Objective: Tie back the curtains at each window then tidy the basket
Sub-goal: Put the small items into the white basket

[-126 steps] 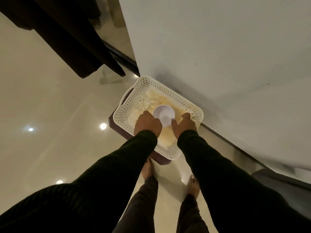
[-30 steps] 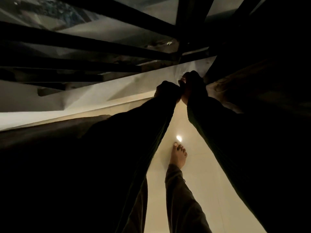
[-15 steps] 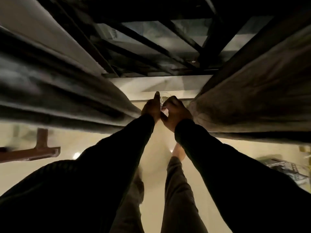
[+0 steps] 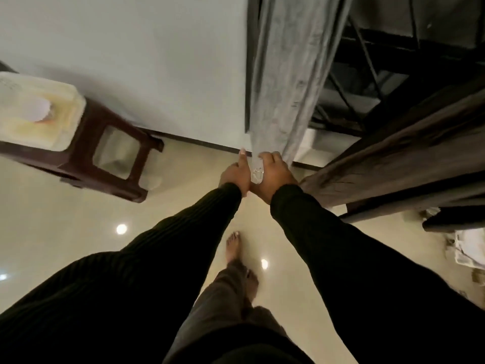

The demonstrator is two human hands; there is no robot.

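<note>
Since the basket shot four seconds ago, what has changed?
Both hands left the basket on the stool and went to the window. The left hand and right hand now gather the grey curtain with a clear tieback between them. Basket stays put.

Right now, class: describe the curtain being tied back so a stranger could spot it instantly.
Start at the pale wall, then go right to the dark window frame. The grey curtain hangs along the frame's left edge, gathered narrow where both hands meet; the neighbouring curtain is darker, brownish and wider.

2 curtains (image 4: 291,74), 1 basket (image 4: 39,111), 1 stool (image 4: 105,164), 2 hands (image 4: 236,174).
</note>
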